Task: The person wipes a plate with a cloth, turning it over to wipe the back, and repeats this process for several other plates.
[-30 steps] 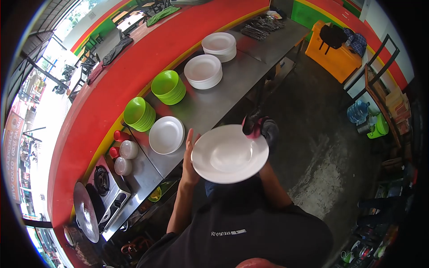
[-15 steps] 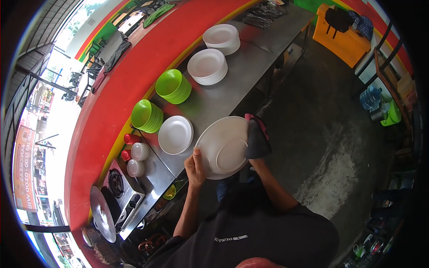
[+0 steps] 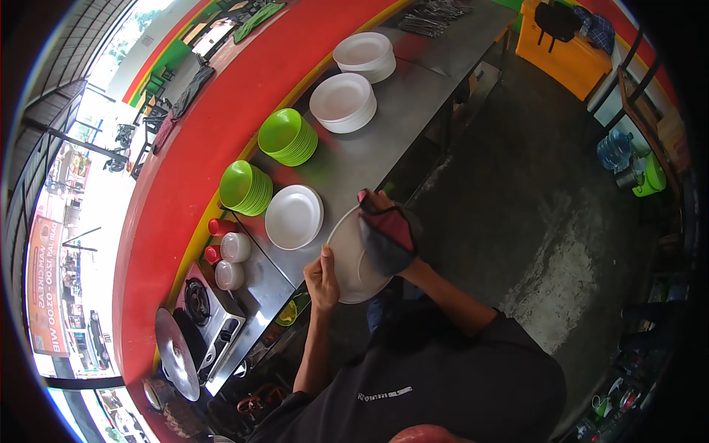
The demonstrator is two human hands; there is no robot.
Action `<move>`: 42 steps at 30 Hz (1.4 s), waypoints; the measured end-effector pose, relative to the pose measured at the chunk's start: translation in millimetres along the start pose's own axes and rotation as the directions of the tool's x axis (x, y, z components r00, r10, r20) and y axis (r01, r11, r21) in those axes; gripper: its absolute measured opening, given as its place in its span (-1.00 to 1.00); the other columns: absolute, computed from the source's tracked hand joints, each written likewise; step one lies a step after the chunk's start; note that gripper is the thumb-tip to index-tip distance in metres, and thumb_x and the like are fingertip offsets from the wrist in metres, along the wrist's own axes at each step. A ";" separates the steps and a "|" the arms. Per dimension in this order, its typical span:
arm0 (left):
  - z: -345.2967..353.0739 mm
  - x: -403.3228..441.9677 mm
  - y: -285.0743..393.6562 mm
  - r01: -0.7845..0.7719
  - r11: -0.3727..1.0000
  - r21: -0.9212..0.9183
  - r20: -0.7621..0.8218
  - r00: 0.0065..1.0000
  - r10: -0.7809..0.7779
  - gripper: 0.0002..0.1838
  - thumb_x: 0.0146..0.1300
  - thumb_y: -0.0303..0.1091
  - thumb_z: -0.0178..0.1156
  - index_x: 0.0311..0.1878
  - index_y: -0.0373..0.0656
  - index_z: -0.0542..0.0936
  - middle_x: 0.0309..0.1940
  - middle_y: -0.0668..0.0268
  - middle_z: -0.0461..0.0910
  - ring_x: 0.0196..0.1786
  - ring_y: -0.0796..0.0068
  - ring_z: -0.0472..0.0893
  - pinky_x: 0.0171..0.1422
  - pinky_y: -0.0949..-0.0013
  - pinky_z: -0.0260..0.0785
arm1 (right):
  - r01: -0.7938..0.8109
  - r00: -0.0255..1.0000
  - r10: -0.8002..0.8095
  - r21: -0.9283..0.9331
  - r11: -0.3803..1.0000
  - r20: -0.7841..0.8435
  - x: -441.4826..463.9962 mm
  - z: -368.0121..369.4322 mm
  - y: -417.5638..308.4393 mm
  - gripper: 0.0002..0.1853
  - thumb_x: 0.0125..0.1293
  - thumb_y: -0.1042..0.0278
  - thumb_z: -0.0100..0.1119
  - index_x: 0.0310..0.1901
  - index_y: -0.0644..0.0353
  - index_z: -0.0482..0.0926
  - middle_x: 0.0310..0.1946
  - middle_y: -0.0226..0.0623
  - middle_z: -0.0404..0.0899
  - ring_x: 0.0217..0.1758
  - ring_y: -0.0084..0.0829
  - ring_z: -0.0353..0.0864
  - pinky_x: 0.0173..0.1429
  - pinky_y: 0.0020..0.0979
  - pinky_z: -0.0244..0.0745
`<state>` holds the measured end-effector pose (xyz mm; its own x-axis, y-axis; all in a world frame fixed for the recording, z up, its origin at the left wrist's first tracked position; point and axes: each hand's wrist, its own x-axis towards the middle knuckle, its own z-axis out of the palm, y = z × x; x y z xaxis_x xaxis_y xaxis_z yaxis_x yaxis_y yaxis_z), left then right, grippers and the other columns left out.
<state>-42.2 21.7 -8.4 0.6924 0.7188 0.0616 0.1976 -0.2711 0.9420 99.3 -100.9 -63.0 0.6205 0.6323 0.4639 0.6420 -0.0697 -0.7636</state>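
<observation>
A white plate (image 3: 347,264) is tilted up in front of my chest, its underside towards the camera. My left hand (image 3: 323,279) grips its left edge, thumb on the underside. A dark grey and pink cloth (image 3: 390,235) lies over the right part of the plate, and my right hand (image 3: 405,258) is mostly hidden under it, with some fingertips showing at the cloth's top. Just left of the held plate, a white plate stack (image 3: 294,217) sits on the steel table (image 3: 347,166).
Green bowl stacks (image 3: 246,188) and taller white plate stacks (image 3: 343,103) line the red wall (image 3: 173,214). Red cups (image 3: 220,227), lidded tubs (image 3: 235,248), a stove (image 3: 203,303) and a metal lid (image 3: 177,354) are at lower left. Cutlery (image 3: 432,16) lies at the far end.
The plate has turned from showing its inner face to showing its underside. My right hand and the cloth have moved left across it. The camera view has shifted slightly.
</observation>
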 end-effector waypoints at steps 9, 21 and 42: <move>-3.7 -0.1 28.6 -0.006 0.808 -0.589 -0.323 0.919 -0.228 -0.42 0.58 0.06 -0.07 -0.33 -0.28 0.61 -0.46 0.45 0.58 -0.42 0.67 0.48 -0.36 0.56 0.28 | -0.042 0.991 0.066 0.189 0.981 -0.120 -59.9 46.9 -1.2 -0.25 0.40 0.20 0.09 0.52 0.28 0.09 0.57 -0.01 0.00 0.65 0.01 -0.10 0.67 -0.03 -0.28; 7.6 -23.5 13.8 0.081 0.922 -0.379 -0.182 0.970 -0.160 -0.44 0.61 0.07 -0.18 -0.41 -0.18 0.43 -0.48 0.48 0.39 -0.42 0.68 0.32 -0.36 0.44 0.16 | 0.317 0.944 -0.302 -0.115 0.941 0.129 4.6 4.7 -67.9 -0.34 0.31 0.13 0.11 0.41 0.21 0.33 0.45 -0.01 0.27 0.56 -0.03 0.16 0.58 -0.02 0.01; 48.3 24.4 36.2 -0.156 0.933 -0.323 -0.046 0.988 0.149 -0.40 0.62 0.03 -0.14 -0.59 -0.09 0.13 -0.62 0.61 0.10 -0.49 0.74 0.04 -0.45 0.41 -0.17 | -0.400 0.624 0.737 0.917 0.014 0.261 -37.0 -38.1 45.3 -0.39 0.48 -0.23 0.00 0.32 0.09 0.42 0.18 -0.38 0.54 0.16 -0.41 0.54 0.26 -0.34 0.45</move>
<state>15.4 -1.5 11.3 0.6818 0.6989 0.2161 -0.1475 -0.1580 0.9764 122.5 -156.8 -97.6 0.7427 0.5441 -0.3904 -0.6518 0.4535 -0.6079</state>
